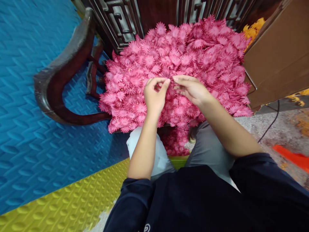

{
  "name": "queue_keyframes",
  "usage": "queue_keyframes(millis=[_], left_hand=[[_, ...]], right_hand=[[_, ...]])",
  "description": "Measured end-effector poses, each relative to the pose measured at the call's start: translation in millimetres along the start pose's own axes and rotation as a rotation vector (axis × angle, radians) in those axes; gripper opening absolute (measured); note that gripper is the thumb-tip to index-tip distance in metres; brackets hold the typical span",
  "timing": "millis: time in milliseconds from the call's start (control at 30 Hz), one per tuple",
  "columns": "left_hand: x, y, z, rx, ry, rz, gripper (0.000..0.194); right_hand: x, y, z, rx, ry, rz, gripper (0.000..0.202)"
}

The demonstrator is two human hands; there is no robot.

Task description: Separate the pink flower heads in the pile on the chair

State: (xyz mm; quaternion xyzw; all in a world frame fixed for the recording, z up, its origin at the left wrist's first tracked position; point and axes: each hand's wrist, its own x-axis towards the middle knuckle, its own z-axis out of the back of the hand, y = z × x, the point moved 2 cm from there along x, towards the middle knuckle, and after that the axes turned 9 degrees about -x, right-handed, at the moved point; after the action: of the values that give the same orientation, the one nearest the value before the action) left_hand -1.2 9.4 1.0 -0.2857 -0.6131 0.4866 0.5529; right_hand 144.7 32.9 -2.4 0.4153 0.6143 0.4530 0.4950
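A broad heap of pink artificial flower heads (149,61) lies in front of me, with thin pointed petals. Over its middle, my left hand (155,93) is closed in a pinch, thumb against index finger. My right hand (189,88) faces it a small gap away, its thumb and index finger drawn together and the other fingers loosely curled. A darker pink flower head (166,72) shows just beyond the fingertips; I cannot tell whether it is held. Whatever is in either pinch is too small to make out.
A dark curved wooden armrest (58,74) stands left, before a carved wooden back (156,13). A brown cardboard box (277,54) is at right, with orange flowers (253,32) behind it. Blue matting (29,129) and yellow matting (72,193) cover the floor. More pink flowers (177,141) lie between my knees.
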Motion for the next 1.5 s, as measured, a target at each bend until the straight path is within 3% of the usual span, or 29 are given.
queue_keyframes(millis=[200,533,733,833,1000,1067,1133,1233,1367,1500], left_hand=[[-2,-1,-5.8,0.03,-0.051,0.047,0.003],[-4,-1,-0.4,-0.013,-0.069,0.021,0.014],[0,7,-2.6,-0.216,-0.113,0.199,0.018],[5,16,2.5,-0.202,-0.215,0.235,0.021],[20,36,31.0,-0.147,-0.531,0.127,0.017],[22,38,39.1,-0.126,-0.556,0.076,0.015],[21,35,39.6,-0.11,-0.528,0.029,0.015],[12,22,26.3,-0.089,-0.41,-0.007,0.017],[0,5,0.5,-0.094,-0.072,0.05,0.007],[-4,1,-6.6,-0.085,-0.038,0.076,0.004]], right_hand=[[-1,0,-3,0.051,0.095,-0.045,0.021],[-4,0,-6,-0.004,0.098,-0.011,0.026],[0,-2,-5,-0.011,0.048,-0.025,0.016],[4,-3,-1,-0.003,-0.038,-0.077,0.007],[8,-2,8,-0.004,-0.12,-0.072,0.009],[8,-2,11,-0.023,-0.132,-0.047,0.01],[7,-2,11,-0.036,-0.109,-0.028,0.012],[4,-1,6,-0.039,-0.053,-0.014,0.017],[-2,0,-4,-0.009,0.019,-0.004,0.018],[-5,1,-8,0.043,0.089,-0.071,0.01]])
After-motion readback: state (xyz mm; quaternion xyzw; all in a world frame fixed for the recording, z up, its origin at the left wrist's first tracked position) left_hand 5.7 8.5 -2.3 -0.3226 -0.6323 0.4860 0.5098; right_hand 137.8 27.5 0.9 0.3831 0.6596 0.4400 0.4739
